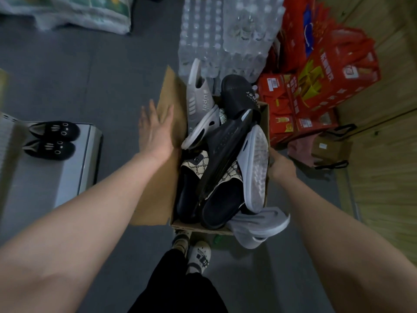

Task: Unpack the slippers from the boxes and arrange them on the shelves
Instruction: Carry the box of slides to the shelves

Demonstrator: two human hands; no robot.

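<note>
The left hand [155, 129] is spread flat, fingers straight, over the opened flap on the 9 o'clock side of the cardboard box [196, 227]. The right hand [281, 164] sits against the box's 3 o'clock wall, but its fingers are hidden behind the rim and a white-soled slipper [253, 168], so I cannot tell whether they grip. This looks like the unpacking step, with the box being steadied before a pick. Next, one hand likely needs to close on a loose top slipper, such as the grey slipper [199, 100] standing at 12 o'clock, and lift it clear of the tangle. The box is heaped with a black slipper [239, 93], patterned slippers [196, 163], and a grey one [255, 224] spilling over the 5 o'clock corner. At 9 o'clock, well apart, the shelf [74, 168] bears one black pair [53, 141].
</note>
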